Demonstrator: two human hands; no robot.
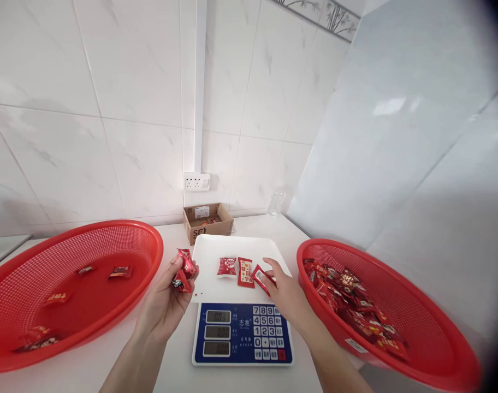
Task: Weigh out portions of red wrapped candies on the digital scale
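In the head view my left hand (167, 297) is closed around a few red-wrapped candies (185, 271), left of the scale's white pan (216, 245). Over the pan's right side, my right hand (285, 289) has its thumb and fingers on a small red packet (262, 277). Beside that packet lie a flat red-and-cream packet (245, 272) and a puffy red candy packet (227, 266). Below the pan is the blue panel of the digital scale (243, 352), with number keys and three small displays.
A red mesh basket (150, 234) with a few packets stands at left; another red basket (445, 311) at right holds a heap of them. Behind the scale sit a cardboard box (210, 229) and a clear plastic bottle (276, 203). Tiled walls close off the back and right.
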